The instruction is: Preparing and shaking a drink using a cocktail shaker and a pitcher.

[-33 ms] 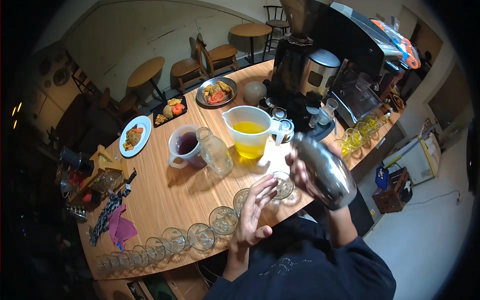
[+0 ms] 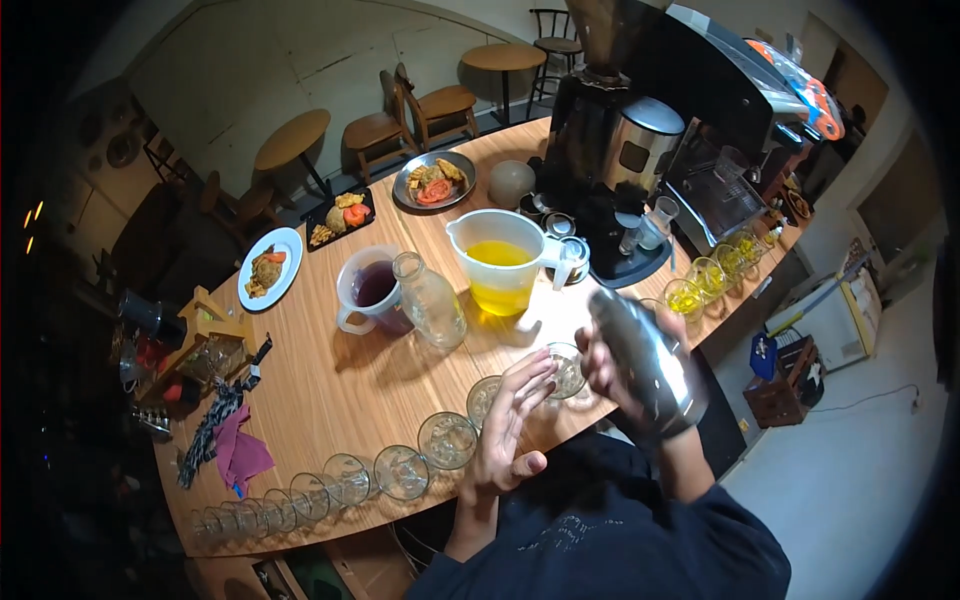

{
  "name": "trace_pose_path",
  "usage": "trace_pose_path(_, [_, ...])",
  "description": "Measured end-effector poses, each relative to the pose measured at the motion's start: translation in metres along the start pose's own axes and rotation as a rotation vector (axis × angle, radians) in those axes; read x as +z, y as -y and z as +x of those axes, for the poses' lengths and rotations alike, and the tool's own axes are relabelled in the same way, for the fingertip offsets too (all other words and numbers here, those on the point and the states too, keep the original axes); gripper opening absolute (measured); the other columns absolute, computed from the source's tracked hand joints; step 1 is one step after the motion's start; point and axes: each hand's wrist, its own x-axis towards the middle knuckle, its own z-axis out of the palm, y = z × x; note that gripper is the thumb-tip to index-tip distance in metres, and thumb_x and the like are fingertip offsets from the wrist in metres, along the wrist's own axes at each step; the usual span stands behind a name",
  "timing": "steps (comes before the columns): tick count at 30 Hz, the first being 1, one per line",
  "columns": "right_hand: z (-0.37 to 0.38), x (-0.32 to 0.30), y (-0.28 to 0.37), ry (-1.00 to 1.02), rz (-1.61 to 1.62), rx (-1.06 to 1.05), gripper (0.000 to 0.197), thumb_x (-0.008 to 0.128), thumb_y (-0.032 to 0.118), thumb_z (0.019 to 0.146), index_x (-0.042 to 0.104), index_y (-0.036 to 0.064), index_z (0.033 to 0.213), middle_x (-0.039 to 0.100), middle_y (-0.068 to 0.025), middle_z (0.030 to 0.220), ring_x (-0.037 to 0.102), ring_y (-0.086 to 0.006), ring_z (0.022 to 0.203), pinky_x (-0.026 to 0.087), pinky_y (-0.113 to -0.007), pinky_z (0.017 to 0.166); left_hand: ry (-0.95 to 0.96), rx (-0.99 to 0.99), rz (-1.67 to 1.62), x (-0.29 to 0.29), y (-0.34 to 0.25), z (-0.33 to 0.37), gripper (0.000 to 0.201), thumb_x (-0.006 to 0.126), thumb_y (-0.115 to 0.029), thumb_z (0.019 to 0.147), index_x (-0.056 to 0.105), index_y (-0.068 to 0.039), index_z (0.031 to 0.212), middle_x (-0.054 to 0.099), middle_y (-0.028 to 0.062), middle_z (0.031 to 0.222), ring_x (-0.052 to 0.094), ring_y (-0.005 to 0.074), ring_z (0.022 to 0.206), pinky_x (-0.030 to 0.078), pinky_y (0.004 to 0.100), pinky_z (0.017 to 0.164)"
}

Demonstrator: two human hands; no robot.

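Observation:
My right hand [image 2: 602,368] is wrapped round a shiny metal cocktail shaker [image 2: 645,362], held tilted above the table's near edge and smeared by motion. My left hand [image 2: 508,425] is raised with fingers stretched out and thumb apart, holding nothing. Beside its fingertips stands a clear glass [image 2: 567,371], and another glass [image 2: 484,398] is partly hidden behind the hand. A curved row of clear glasses [image 2: 402,473] runs left along the near edge. Beyond my hands are a jug of yellow liquid [image 2: 497,262], a clear glass bottle [image 2: 430,305] and a jug of dark purple liquid [image 2: 362,290].
At the right edge stand several glasses with yellow contents [image 2: 708,279]. A coffee grinder [image 2: 590,130] and an espresso machine [image 2: 715,190] take up the far right. Plated food [image 2: 271,270] lies along the far edge. A purple cloth [image 2: 242,452] rests at the left.
The shaker in my right hand has dropped slightly toward me. My left hand stays almost where it was, fingers still spread.

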Motion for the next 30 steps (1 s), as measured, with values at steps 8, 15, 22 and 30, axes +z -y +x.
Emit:
trace_pose_path(8, [-0.073,-0.004,-0.033,-0.491,-0.833,-0.488,0.064,0.062,0.046,0.09,0.052,0.0047,0.137,0.06,-0.0232,0.124,0.067,-0.0397,0.104,0.058,-0.055,0.088,0.043,-0.029,0.025,0.01,0.002,0.005,0.115,0.079,-0.07,0.074,0.035,0.002,0.152,0.029,0.0271,0.159,0.035,0.0404,0.148,0.029,0.0526,0.121])
trace_pose_path(15, [0.008,0.035,0.049,0.034,-0.822,-0.524,0.062,0.061,0.041,0.094,0.049,-0.0014,0.138,0.058,-0.0226,0.128,0.062,-0.0373,0.113,0.054,-0.048,0.099,0.106,-0.091,0.031,0.02,-0.002,0.007,0.114,0.08,-0.064,0.075,0.032,0.003,0.153,0.031,0.0237,0.159,0.034,0.0356,0.15,0.026,0.0494,0.123])
trace_pose_path(22, [0.051,0.102,0.087,0.269,-0.611,-0.513,0.06,0.063,0.043,0.093,0.055,-0.0034,0.13,0.064,-0.0232,0.12,0.066,-0.0356,0.113,0.056,-0.044,0.098,0.112,-0.104,0.083,0.016,-0.011,0.005,0.11,0.08,-0.06,0.076,0.033,0.005,0.152,0.033,0.0221,0.159,0.035,0.0338,0.149,0.027,0.0479,0.123])
trace_pose_path(30, [-0.025,0.003,0.006,-0.142,0.334,0.27,0.068,0.065,0.04,0.091,0.044,-0.0001,0.143,0.059,-0.0195,0.129,0.065,-0.0356,0.11,0.056,-0.056,0.093,0.195,0.087,0.448,0.0,-0.022,0.014,0.102,0.083,-0.049,0.071,0.042,0.002,0.149,0.034,0.026,0.157,0.033,0.0381,0.148,0.025,0.0501,0.121])
